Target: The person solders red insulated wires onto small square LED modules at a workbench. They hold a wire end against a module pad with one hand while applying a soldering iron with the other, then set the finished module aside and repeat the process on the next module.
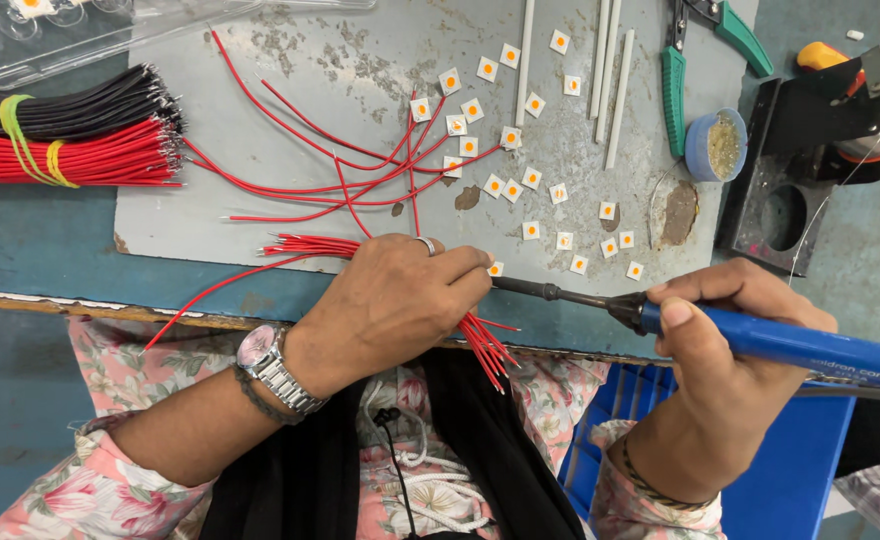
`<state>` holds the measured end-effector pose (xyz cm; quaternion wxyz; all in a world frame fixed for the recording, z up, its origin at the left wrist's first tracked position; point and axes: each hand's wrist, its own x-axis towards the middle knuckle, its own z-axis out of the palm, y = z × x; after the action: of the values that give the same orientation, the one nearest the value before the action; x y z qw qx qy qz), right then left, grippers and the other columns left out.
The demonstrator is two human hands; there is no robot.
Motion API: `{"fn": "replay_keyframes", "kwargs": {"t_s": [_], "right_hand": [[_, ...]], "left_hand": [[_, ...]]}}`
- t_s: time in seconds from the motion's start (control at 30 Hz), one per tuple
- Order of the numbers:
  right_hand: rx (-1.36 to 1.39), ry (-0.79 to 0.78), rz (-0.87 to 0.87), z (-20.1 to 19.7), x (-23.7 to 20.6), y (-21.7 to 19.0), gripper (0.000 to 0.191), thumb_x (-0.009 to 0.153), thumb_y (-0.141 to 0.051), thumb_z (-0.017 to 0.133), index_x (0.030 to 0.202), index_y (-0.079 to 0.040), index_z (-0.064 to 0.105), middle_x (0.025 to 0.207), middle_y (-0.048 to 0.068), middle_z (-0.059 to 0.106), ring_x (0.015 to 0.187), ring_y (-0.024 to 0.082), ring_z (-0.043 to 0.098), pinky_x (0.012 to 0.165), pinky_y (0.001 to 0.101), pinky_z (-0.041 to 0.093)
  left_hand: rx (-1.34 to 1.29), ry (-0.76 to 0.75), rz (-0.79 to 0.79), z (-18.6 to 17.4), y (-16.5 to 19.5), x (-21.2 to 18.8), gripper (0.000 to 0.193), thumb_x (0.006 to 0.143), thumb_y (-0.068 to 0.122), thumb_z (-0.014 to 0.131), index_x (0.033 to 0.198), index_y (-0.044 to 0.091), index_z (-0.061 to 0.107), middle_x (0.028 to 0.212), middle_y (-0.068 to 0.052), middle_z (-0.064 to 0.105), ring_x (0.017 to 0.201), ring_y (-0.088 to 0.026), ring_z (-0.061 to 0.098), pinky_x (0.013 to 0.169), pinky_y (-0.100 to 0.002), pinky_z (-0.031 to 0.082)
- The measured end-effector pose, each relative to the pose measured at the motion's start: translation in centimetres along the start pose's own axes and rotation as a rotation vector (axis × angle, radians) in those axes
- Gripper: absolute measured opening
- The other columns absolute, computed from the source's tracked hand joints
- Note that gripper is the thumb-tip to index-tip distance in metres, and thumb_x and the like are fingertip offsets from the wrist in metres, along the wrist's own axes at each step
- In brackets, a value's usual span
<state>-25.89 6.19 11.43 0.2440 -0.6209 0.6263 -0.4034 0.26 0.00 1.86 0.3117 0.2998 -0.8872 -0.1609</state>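
Soldering iron point(760, 338) in my right hand point(705, 345), fingers wrapped tight on the blue handle just behind the black collar; that's where I'd hold it, well back from the metal. It lies nearly level, long axis across me, the dark tip point(505, 284) pointing left, and it reads stiff and light. The tip meets a small white LED chip point(497, 268) at the fingertips of my left hand point(390, 305), which is closed over a bunch of red wires point(485, 345); thin, floppy stuff, fanning out both sides of my fist, best pinched near the stripped ends. All this sits at the near edge of the grey mat point(260, 215) on the table point(40, 245). Further out: loose LED chips point(530, 178), wired red leads point(340, 165), banded wire bundles point(70, 140), green-handled cutters point(675, 85), a flux tin point(718, 145).
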Motion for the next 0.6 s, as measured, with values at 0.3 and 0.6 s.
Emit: {"fn": "replay_keyframes", "kwargs": {"t_s": [0.3, 0.6], "right_hand": [[-0.021, 0.028, 0.027, 0.7, 0.8, -1.6, 0.02, 0.09, -0.015, 0.073, 0.093, 0.005, 0.07, 0.072, 0.006, 0.065, 0.053, 0.005, 0.057, 0.052, 0.015, 0.041], [-0.055, -0.006, 0.022, 0.7, 1.3, -2.0, 0.019, 0.088, -0.014, 0.073, 0.092, 0.004, 0.07, 0.07, 0.006, 0.064, 0.053, 0.005, 0.057, 0.052, 0.0153, 0.041]], "left_hand": [[0.003, 0.004, -0.003, 0.0, -0.1, -0.1, 0.009, 0.081, 0.01, 0.065, 0.089, 0.007, 0.066, 0.106, -0.002, 0.073, 0.063, -0.021, 0.065, 0.055, -0.037, 0.051], [0.006, 0.006, 0.003, -0.1, -0.1, 0.0, 0.01, 0.08, 0.01, 0.066, 0.089, 0.006, 0.066, 0.105, -0.002, 0.073, 0.062, -0.021, 0.064, 0.054, -0.037, 0.051]]}}
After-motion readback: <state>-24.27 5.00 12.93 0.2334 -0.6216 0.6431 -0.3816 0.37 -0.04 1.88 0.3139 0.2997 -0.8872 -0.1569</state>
